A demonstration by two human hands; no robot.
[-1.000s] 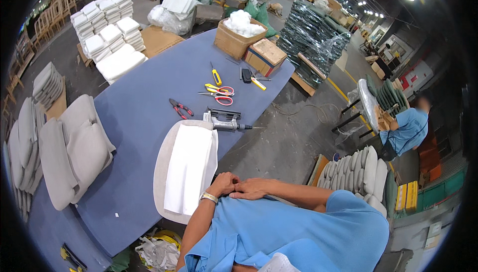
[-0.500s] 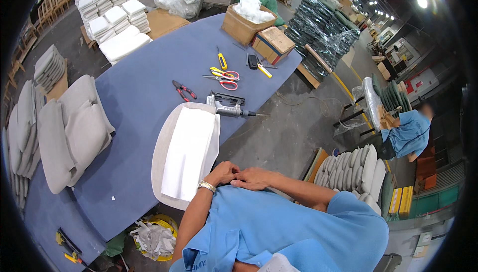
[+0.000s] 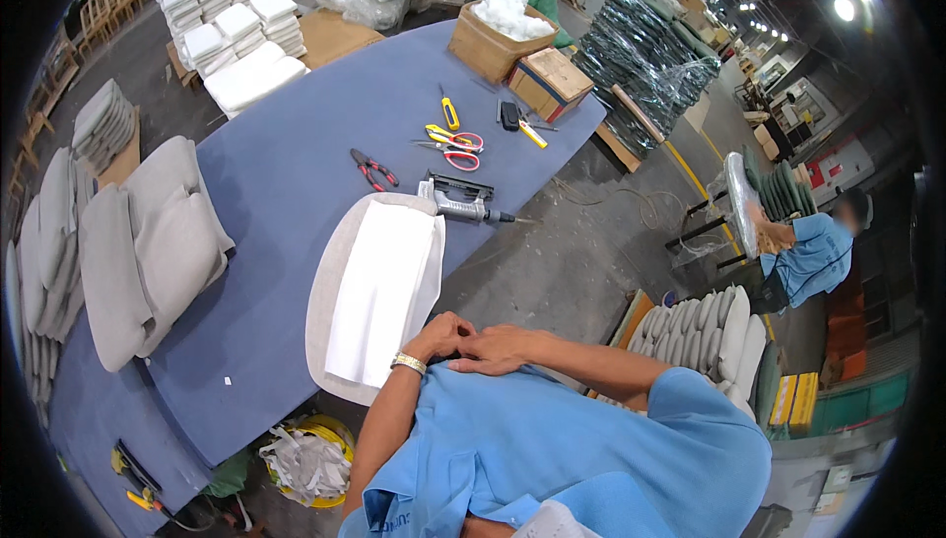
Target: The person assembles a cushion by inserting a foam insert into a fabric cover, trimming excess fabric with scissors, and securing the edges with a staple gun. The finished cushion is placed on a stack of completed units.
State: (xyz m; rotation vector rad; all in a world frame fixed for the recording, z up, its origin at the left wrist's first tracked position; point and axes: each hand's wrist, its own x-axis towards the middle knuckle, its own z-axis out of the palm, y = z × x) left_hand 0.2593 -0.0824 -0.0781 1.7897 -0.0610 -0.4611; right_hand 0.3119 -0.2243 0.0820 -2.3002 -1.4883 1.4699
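This was a cushion workshop on a factory floor. Pliers [image 3: 364,163], scissors [image 3: 446,148] and a staple gun [image 3: 458,207] lay on the blue surface [image 3: 266,213], near a grey seat pad [image 3: 323,311]. Left of the surface stood cushion stacks [image 3: 51,242], white pads [image 3: 236,35] and wooden chair frames [image 3: 118,8]; right of it, a worker [image 3: 813,254] and further cushions [image 3: 705,333].

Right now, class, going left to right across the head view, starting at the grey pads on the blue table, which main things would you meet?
Grey pads → white sheet → right hand → pale floor-stacked cushions → co-worker's blue shirt.
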